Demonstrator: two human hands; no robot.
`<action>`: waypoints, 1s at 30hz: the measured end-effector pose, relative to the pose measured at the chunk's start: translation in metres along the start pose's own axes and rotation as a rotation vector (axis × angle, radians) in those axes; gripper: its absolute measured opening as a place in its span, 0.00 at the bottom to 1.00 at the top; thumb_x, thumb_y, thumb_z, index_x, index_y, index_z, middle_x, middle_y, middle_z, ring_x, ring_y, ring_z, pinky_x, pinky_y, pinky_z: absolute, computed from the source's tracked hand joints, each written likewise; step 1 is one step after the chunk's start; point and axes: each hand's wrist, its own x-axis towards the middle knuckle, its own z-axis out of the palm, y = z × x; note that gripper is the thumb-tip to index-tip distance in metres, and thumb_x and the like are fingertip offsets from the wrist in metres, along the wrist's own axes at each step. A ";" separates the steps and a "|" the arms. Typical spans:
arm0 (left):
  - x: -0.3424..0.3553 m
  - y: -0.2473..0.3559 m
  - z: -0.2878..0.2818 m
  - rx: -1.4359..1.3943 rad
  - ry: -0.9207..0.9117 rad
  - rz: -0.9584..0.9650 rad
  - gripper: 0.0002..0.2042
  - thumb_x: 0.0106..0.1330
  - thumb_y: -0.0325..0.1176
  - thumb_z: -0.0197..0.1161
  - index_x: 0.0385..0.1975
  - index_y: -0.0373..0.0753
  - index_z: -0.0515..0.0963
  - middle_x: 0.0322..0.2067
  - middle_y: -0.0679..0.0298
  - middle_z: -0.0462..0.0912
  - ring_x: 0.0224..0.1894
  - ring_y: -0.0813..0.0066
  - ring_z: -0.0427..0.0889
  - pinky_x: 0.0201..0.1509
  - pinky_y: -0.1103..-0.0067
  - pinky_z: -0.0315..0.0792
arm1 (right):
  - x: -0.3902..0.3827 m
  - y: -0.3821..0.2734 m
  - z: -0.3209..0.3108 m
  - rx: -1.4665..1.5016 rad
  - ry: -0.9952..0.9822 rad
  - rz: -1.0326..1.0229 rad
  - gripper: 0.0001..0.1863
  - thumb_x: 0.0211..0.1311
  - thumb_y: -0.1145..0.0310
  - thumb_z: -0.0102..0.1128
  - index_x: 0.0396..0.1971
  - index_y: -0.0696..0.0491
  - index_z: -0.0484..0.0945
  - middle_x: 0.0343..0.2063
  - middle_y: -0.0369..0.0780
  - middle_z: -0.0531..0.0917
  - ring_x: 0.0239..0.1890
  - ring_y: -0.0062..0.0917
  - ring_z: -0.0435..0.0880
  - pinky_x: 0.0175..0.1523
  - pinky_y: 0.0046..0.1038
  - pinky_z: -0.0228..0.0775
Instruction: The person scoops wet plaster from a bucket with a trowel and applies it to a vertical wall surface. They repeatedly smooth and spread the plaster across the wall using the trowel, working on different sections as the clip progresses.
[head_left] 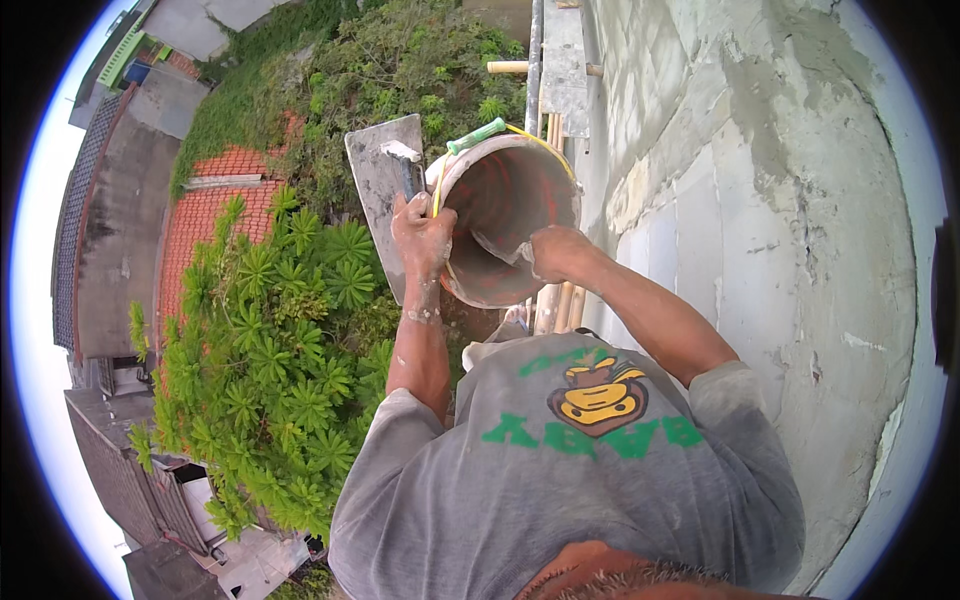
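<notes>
A bucket (462, 272) coated with mortar is tilted so that its mouth faces me. Its yellow wire handle with a green grip (477, 135) lies along the rim. My left hand (422, 238) is closed at the left of the rim, around the handle of a flat grey plastering float (374, 180); the thumb rests on the bucket's edge. Over the right side of the rim reaches my right hand (562, 253), its fingers closed on a trowel (492, 246). The trowel's blade is inside the bucket, and its handle is mostly hidden by the hand.
To my right rises a wall (770, 220) with patchy grey plaster. Bamboo poles (553, 308) and a narrow plank (564, 75) form scaffolding beside it. On the left, leafy trees (280, 360) and a red tiled roof (215, 230) lie well below.
</notes>
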 end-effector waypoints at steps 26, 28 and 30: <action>0.023 0.023 0.012 -0.202 -0.179 -0.063 0.10 0.44 0.29 0.65 0.26 0.30 0.81 0.26 0.59 0.80 0.47 0.60 0.74 0.71 0.70 0.52 | -0.036 -0.009 -0.117 0.022 0.409 -0.049 0.10 0.45 0.70 0.61 0.25 0.59 0.85 0.24 0.50 0.85 0.31 0.41 0.87 0.38 0.38 0.79; 0.028 0.032 0.005 -0.126 -0.252 -0.037 0.10 0.44 0.29 0.65 0.26 0.31 0.81 0.27 0.56 0.81 0.50 0.58 0.75 0.71 0.69 0.54 | -0.039 -0.030 -0.110 -0.048 0.340 -0.097 0.09 0.45 0.70 0.61 0.25 0.58 0.86 0.26 0.49 0.85 0.32 0.38 0.87 0.39 0.37 0.80; 0.028 0.035 0.000 -0.113 -0.268 -0.043 0.10 0.44 0.29 0.65 0.26 0.31 0.81 0.29 0.54 0.81 0.51 0.56 0.74 0.70 0.69 0.54 | -0.042 -0.042 -0.093 -0.095 0.291 -0.149 0.09 0.45 0.70 0.61 0.26 0.57 0.86 0.27 0.49 0.86 0.34 0.36 0.88 0.39 0.36 0.80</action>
